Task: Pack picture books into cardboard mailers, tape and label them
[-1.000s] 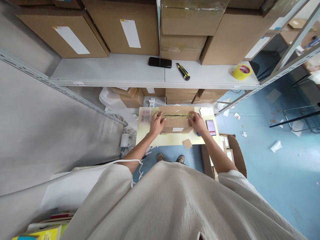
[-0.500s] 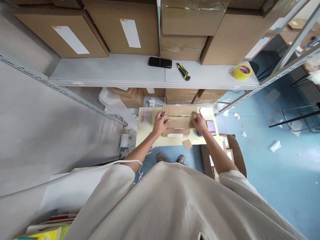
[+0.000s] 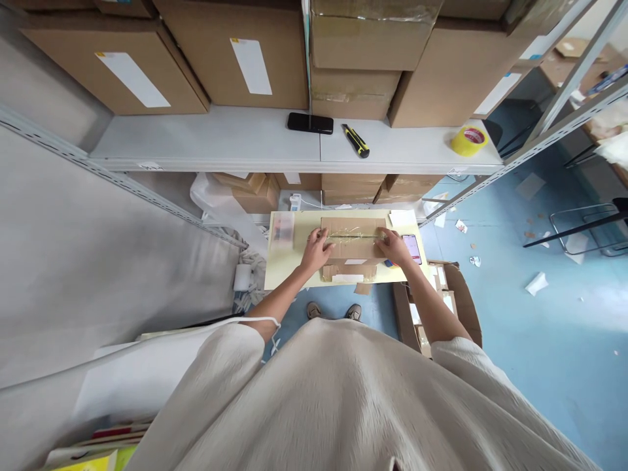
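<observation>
A taped cardboard box [image 3: 354, 247] lies on a small pale yellow table [image 3: 289, 271], clear tape running along its top seam. My left hand [image 3: 316, 251] grips its left end, fingers curled over the top edge. At the right end my right hand [image 3: 392, 247] holds it in the same way. Under the near side of this box another cardboard box [image 3: 338, 270] with a white label juts out towards me. Right beside my right hand lies a phone with a lit screen [image 3: 412, 248]. A blue object by that hand is mostly hidden.
Above the table's far side runs a grey shelf [image 3: 220, 140] with large cartons, a black phone [image 3: 310, 123], a yellow-black utility knife [image 3: 356, 140] and yellow tape [image 3: 469, 140]. An open carton [image 3: 461, 304] holding boxes stands on the floor at right. Paper scraps litter the floor.
Both hands and the taped box have shifted slightly towards me. The lower box has also come nearer the table's front edge and covers part of the loose cardboard piece there.
</observation>
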A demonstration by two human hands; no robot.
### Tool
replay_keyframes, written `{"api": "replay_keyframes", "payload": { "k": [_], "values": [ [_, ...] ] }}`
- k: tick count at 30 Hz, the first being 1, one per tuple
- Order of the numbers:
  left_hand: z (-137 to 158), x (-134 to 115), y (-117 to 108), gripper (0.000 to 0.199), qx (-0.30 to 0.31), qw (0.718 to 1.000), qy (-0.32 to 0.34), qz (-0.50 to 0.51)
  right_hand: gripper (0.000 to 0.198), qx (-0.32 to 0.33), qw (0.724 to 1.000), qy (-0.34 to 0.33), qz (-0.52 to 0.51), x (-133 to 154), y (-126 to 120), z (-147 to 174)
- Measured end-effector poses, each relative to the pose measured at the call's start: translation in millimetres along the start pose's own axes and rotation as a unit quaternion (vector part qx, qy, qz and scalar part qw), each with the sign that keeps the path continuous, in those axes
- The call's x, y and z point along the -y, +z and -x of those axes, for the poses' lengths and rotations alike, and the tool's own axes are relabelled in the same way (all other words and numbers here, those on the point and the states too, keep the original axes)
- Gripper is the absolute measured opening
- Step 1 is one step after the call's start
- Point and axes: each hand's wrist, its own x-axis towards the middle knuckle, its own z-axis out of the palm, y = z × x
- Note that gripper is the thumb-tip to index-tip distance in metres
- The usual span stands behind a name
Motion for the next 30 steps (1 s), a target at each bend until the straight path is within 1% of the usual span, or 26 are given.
{"api": "replay_keyframes", "payload": {
  "k": [3,6,11,14,18,22,24,26,28,30],
  "values": [
    [13.3,5.3,1.8,0.063,0.025,1.0,-0.006,0.003,0.059,0.03,0.999,0.011,0.008,-4.7,6.2,8.2],
    [20.9,10.0,3.1,0.063,0.042,0.999,-0.007,0.004,0.06,0.041,0.999,0.012,0.012,-4.0,12.2,13.2],
    [20.8,16.3,4.7,0.063,0.02,1.0,-0.013,-0.008,0.059,0.02,1.0,-0.005,0.004,3.2,26.2,7.8],
    [20.9,17.9,4.9,0.064,0.011,1.0,-0.01,-0.013,0.061,0.028,0.999,-0.009,0.012,3.5,38.5,1.8],
    [25.7,14.9,5.7,0.065,0.022,0.998,-0.024,-0.045,0.064,0.033,0.999,-0.008,0.019,-2.7,52.4,-1.1],
    [29.6,8.2,4.4,0.064,0.022,0.996,-0.035,-0.074,0.065,0.028,0.999,0.004,0.035,-8.1,57.9,-1.3],
    [29.2,3.7,1.4,0.063,0.017,0.996,-0.024,-0.081,0.065,0.024,0.998,0.012,0.062,-7.8,58.9,-1.9],
    [27.2,-1.9,-2.3,0.063,0.023,0.996,-0.001,-0.091,0.065,0.017,0.996,0.005,0.085,-5.3,59.8,-2.4],
    [24.2,-8.4,-5.0,0.065,0.047,0.993,0.037,-0.098,0.064,0.008,0.995,-0.011,0.099,-0.8,61.1,-2.4],
    [21.3,-14.6,-5.1,0.068,0.088,0.988,0.082,-0.102,0.064,0.002,0.994,-0.022,0.105,5.3,62.7,-1.9]
  ]
}}
